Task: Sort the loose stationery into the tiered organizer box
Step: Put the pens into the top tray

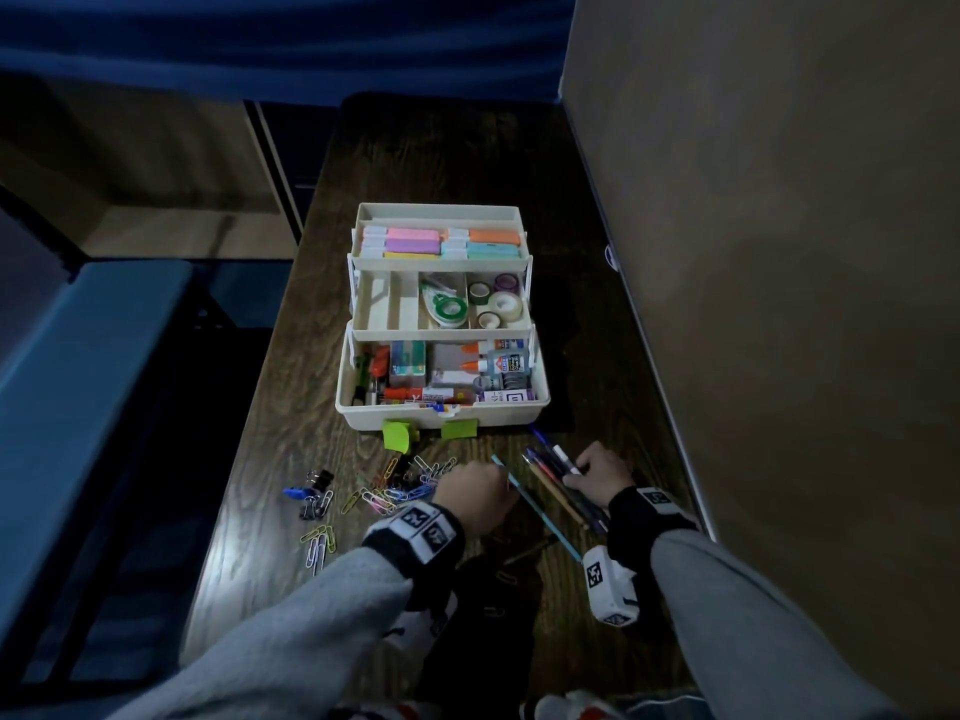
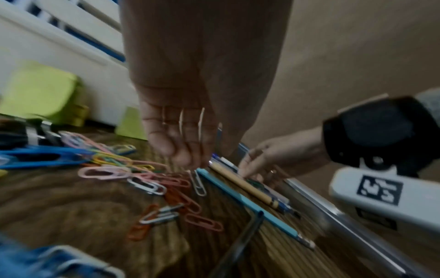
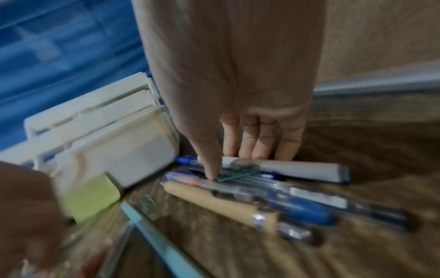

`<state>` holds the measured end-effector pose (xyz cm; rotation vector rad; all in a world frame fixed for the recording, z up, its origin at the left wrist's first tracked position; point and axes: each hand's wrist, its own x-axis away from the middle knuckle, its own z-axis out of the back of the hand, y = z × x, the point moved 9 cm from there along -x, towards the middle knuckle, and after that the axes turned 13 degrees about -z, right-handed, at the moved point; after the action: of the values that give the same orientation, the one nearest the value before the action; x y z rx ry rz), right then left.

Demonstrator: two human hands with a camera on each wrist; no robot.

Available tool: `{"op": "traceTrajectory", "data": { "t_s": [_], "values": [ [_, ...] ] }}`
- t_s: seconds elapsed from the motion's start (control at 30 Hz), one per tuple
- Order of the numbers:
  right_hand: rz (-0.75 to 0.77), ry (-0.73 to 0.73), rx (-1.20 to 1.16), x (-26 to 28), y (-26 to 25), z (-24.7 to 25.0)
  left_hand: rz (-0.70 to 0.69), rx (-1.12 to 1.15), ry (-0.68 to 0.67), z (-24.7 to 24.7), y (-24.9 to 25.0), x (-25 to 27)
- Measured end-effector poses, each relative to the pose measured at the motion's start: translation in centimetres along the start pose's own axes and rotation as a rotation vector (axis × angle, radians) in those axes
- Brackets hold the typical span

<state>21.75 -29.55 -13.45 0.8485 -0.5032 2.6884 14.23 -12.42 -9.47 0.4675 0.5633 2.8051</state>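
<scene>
Two hands are working in front of the open tiered organizer box [image 1: 441, 314] on the wooden table [image 1: 260, 553] in the head view: the left hand [image 1: 475, 498] beside the scattered paper clips [image 1: 395, 493], the right hand [image 1: 597, 472] closing around a bundle of pens [image 1: 558, 478]. From the left wrist, fingers [image 2: 171, 139] are curling down, pinching several clips, with a light blue pencil [image 2: 247, 202] lying just beside. From the right wrist, fingers [image 3: 264, 143] and thumb are clamping the pens [image 3: 273, 190], a green clip [image 3: 240, 174] lying on top.
</scene>
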Motion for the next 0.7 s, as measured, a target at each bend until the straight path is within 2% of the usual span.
{"op": "traceTrajectory", "data": {
  "t_s": [0.13, 0.37, 0.57, 0.7],
  "values": [
    [0.001, -0.033, 0.113, 0.1, -0.7, -0.4, 0.153, 0.029, -0.059, -1.8, 0.1, -2.5],
    [0.063, -0.022, 0.225, 0.3, -2.1, -0.6, 0.322, 0.219, -0.103, -3.1, -1.2, -3.8],
    [0.125, 0.061, 0.285, 1.1, -3.0, -0.9, 0.385, 0.429, -0.128, -3.1, -1.8, -3.5],
    [0.13, 0.072, 0.325, 1.0, -3.3, -1.3, 0.399, 0.535, -0.085, -2.8, -2.3, -3.0]
  ]
}}
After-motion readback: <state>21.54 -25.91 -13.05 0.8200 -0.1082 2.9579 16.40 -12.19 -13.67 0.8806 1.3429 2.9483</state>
